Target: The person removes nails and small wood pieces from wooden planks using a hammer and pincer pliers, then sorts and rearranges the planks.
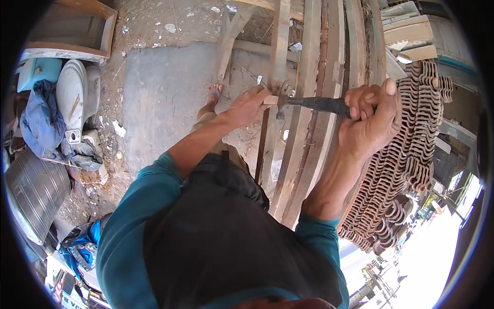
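Observation:
My right hand (371, 116) is wrapped around the black handle of a hammer (316, 104), its thumb pointing up. The hammer lies level, with its dark head toward my left hand (248, 107). That hand is closed on a small pale piece of wood (270, 100), which sits right at the hammer head; whether the two touch I cannot tell. Just beneath both runs a long wooden beam (280, 54), with more beams (309, 67) side by side to its right. My left fingertips are partly hidden.
Stacked curved clay tiles (396, 170) stand on the right, with flat boards (409, 36) behind. A grey sheet (159, 92) covers the ground by my bare foot (213, 91). At left are a toilet bowl (77, 95), blue cloth (41, 123) and a wooden frame (67, 50).

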Demonstrator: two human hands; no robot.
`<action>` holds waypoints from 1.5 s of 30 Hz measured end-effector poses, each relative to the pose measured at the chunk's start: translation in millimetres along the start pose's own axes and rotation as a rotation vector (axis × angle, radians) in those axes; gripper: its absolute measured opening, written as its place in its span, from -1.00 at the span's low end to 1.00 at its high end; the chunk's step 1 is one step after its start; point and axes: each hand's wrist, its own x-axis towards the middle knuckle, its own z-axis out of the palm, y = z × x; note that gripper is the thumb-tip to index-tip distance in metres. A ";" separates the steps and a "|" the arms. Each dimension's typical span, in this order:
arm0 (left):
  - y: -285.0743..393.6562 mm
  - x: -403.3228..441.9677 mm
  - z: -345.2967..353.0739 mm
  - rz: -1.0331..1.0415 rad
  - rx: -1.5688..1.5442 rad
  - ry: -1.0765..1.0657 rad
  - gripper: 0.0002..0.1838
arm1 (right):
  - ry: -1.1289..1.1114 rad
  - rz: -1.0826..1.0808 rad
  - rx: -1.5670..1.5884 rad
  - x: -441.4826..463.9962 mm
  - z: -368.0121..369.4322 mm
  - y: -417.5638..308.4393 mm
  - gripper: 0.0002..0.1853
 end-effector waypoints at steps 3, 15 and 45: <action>20.1 -6.5 -16.5 -0.016 0.153 -0.026 -0.61 | 0.034 0.104 -0.059 23.6 18.4 6.7 -0.55; 12.8 -3.5 1.7 0.115 0.145 0.093 -0.56 | -0.119 -0.123 0.133 -59.2 -43.4 -6.6 -0.56; -10.0 -87.0 16.7 -0.604 -1.445 -0.657 -0.48 | 0.150 -0.270 -0.003 -306.9 -69.6 -85.2 -0.54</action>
